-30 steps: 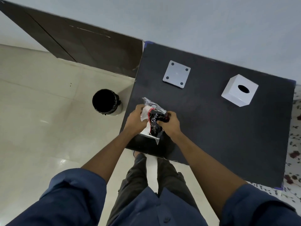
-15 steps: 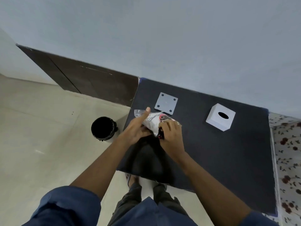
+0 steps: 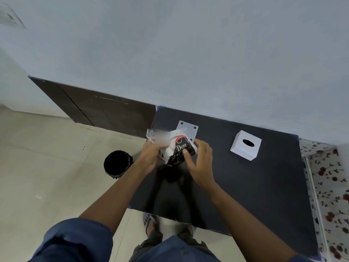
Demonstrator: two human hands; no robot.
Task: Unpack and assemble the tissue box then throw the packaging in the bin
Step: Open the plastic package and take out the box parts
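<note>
Both hands hold a tissue pack (image 3: 176, 148) in clear plastic wrap with a black and red printed label, raised above the black table (image 3: 255, 186). My left hand (image 3: 151, 155) grips its left side, where the clear wrap sticks out loose. My right hand (image 3: 200, 163) presses its right side, thumb on the label. A white cube-shaped tissue box cover (image 3: 246, 147) with an oval hole stands at the table's back right. A flat white base plate (image 3: 187, 128) with dark corner dots lies behind the pack, partly hidden by it.
A black round bin (image 3: 117, 163) stands on the pale tiled floor left of the table. A dark brown panel (image 3: 98, 112) runs along the wall behind it. A floral cloth (image 3: 328, 186) borders the table's right edge. My feet show below the table's near edge.
The view has tilted upward. Both hands have lifted and turned the pack so its label faces up, and the loose clear wrap now stands out at the left.
</note>
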